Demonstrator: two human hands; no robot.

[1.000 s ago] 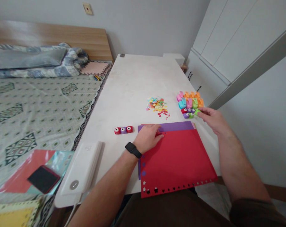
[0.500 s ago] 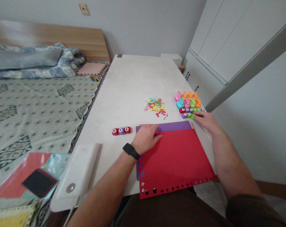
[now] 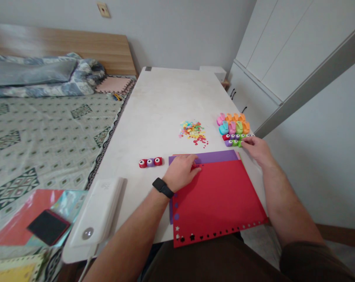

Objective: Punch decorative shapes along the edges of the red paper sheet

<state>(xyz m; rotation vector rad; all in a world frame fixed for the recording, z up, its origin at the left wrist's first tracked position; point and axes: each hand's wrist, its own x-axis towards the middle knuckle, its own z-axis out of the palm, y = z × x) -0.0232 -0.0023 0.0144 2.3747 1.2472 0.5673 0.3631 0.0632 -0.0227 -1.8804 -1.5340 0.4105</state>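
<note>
My left hand (image 3: pixel 181 170), with a dark watch on its wrist, lies over the upper left part of a red sheet (image 3: pixel 218 196). Its thumb is apart from its fingers; a small red shape between them is too unclear to name. Beneath the red sheet, a purple sheet (image 3: pixel 217 157) shows along the top and left. Small shaped holes run along the red sheet's near and left edges. At the right, my right hand (image 3: pixel 256 149) pinches a green craft punch (image 3: pixel 240 143) at the end of the nearest row of small punches (image 3: pixel 228 143).
Larger colourful punches (image 3: pixel 231 127) stand behind the small ones. A pile of paper confetti (image 3: pixel 193 131) lies mid-table. Three small punches (image 3: pixel 150 162) sit left of the sheets. A white box-like device (image 3: pixel 98 211) with a cable occupies the table's left edge, beside the bed (image 3: pixel 54 145).
My right hand's fingers have shifted slightly right, and more of the green punch shows at the row's end. My left hand and the sheets stay in place.
</note>
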